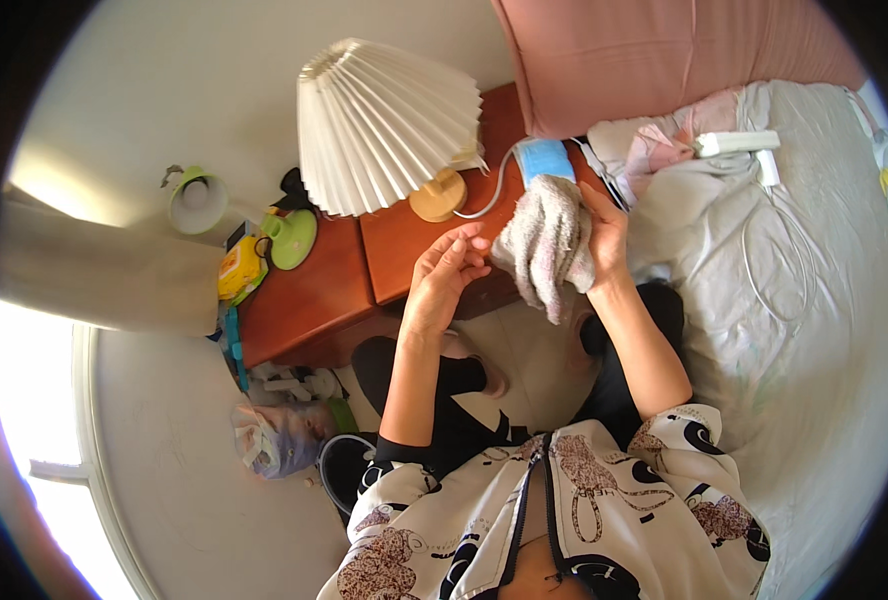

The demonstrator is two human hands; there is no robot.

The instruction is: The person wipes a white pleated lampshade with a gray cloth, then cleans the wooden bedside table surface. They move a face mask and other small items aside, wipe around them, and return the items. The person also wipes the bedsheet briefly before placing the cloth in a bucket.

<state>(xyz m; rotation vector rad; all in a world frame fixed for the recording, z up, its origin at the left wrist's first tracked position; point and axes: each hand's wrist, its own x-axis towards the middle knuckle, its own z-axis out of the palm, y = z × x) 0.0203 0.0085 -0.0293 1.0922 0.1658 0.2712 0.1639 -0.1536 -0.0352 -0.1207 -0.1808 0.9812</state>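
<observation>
A crumpled, fluffy grey-white cloth hangs in loose folds from my right hand, which grips its right side. Its lower end dangles in front of the nightstand. My left hand is a little to the left of the cloth, its fingers loosely curled and apart, with nothing visible in them. Just beyond my hands, a table lamp with a white pleated shade and a round wooden base stands on the reddish-brown wooden nightstand. Behind the cloth lies a light-blue face mask, partly covered.
Right of me is a bed with a rumpled pale sheet, bearing a white power strip and coiled cable. A pink padded headboard rises behind. Leftward are a green desk lamp, a yellow wipes pack and a black bin.
</observation>
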